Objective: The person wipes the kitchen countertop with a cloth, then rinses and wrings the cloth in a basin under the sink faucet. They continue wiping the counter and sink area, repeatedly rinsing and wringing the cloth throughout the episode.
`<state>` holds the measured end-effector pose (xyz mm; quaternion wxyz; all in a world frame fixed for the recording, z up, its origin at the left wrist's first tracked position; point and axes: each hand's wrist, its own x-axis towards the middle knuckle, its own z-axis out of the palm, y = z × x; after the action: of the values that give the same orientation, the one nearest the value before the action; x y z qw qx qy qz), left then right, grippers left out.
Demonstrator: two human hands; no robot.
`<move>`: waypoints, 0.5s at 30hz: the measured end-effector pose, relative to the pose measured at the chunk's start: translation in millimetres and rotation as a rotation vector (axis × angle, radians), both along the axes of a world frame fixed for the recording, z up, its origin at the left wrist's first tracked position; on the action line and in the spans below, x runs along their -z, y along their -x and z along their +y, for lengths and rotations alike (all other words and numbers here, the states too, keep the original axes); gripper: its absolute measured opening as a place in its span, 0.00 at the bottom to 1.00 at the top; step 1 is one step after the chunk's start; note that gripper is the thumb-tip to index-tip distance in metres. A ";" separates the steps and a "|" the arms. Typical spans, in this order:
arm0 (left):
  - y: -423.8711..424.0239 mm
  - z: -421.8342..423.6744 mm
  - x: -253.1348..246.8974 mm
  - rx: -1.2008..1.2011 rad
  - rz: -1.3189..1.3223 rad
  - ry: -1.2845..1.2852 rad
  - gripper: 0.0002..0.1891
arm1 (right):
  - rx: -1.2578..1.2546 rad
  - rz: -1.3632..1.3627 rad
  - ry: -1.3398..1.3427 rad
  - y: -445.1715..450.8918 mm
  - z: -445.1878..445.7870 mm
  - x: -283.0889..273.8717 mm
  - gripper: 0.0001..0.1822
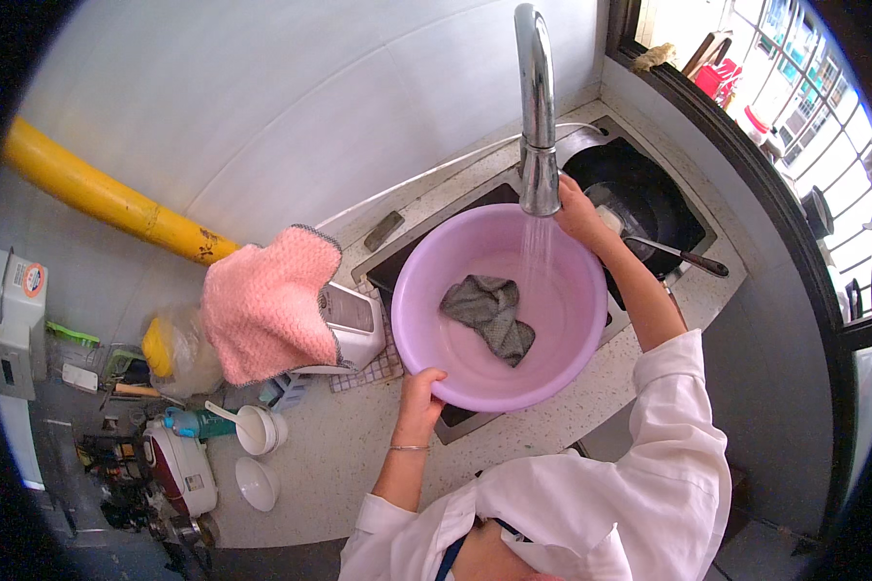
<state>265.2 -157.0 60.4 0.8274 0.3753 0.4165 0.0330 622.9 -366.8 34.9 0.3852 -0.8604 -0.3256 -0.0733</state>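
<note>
A pink-purple plastic basin (567, 363) is over the sink, and a wet grey cloth (487, 309) lies in its bottom. From the chrome faucet (539, 174) above, water sprays into the basin's far right part. My left hand (423, 403) grips the near left rim, thumb over the edge. At the far right rim is my right hand (578, 210), close beside the faucet head; its fingertips are partly hidden, so its hold cannot be fully seen.
Right of the basin, a black wok (668, 189) with a ladle (687, 256) stands in the sink area. A pink towel (276, 312) drapes over a white appliance at left. White bowls (256, 483), a rice cooker (182, 468) and a yellow pipe (116, 200) are farther left.
</note>
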 end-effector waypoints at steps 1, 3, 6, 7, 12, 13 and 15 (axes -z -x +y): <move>1.5 2.3 3.4 -0.006 0.010 0.003 0.30 | 0.040 0.007 0.003 5.1 1.1 -6.2 0.25; 2.2 4.2 4.8 0.004 0.018 0.000 0.30 | 0.131 0.022 0.013 11.4 -5.9 -15.7 0.26; -1.8 4.3 4.5 0.033 -0.002 -0.022 0.30 | 0.205 -0.169 0.169 19.6 -15.5 -23.4 0.24; -3.0 3.5 3.1 0.035 0.002 -0.023 0.30 | 0.221 -0.225 0.242 27.2 -18.0 -36.1 0.23; -7.9 -1.5 -0.9 0.065 0.007 -0.021 0.30 | -0.018 -0.140 0.496 55.5 -8.5 -57.3 0.11; -7.8 -1.3 -1.1 0.070 0.001 -0.008 0.30 | -0.074 -0.142 0.592 65.0 -3.2 -60.0 0.12; -6.5 0.4 -3.2 0.076 -0.013 0.016 0.30 | -0.193 -0.149 0.781 82.3 4.3 -64.9 0.13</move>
<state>271.7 -156.6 63.6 0.8337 0.3840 0.3969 0.0005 540.6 -362.5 99.8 0.0098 -0.8998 -0.4352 0.0300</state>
